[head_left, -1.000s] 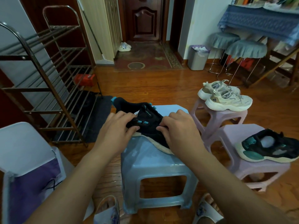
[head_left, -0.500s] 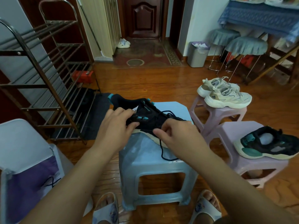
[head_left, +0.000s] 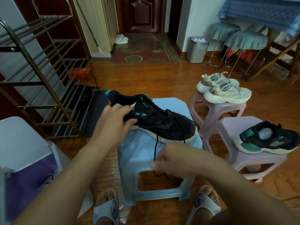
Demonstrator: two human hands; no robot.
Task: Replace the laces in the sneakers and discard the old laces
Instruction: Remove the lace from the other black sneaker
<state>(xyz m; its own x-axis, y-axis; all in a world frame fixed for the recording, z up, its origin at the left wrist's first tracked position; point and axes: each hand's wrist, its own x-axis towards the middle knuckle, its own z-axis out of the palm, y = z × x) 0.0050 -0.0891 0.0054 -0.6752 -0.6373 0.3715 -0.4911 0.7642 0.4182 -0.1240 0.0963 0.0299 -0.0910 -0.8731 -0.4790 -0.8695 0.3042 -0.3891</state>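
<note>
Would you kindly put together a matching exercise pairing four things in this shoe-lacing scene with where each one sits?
Things:
1. black sneaker held by the left hand
2. cream sneakers
3. grey bin
4. second black sneaker

Places:
A. near pink stool
B. blue stool
C. on the floor by the white wall
D. far pink stool

Pairs: 1-B, 2-D, 3-C, 4-A

Home entryway. Polished wooden plank floor (head_left: 146,75), dark carved wooden door (head_left: 141,13) with patterned red doormat (head_left: 142,51), tiered metal shoe rack (head_left: 40,78), grey lined waste bin (head_left: 196,49), pastel plastic stools (head_left: 217,109), cream sneakers (head_left: 227,93).
</note>
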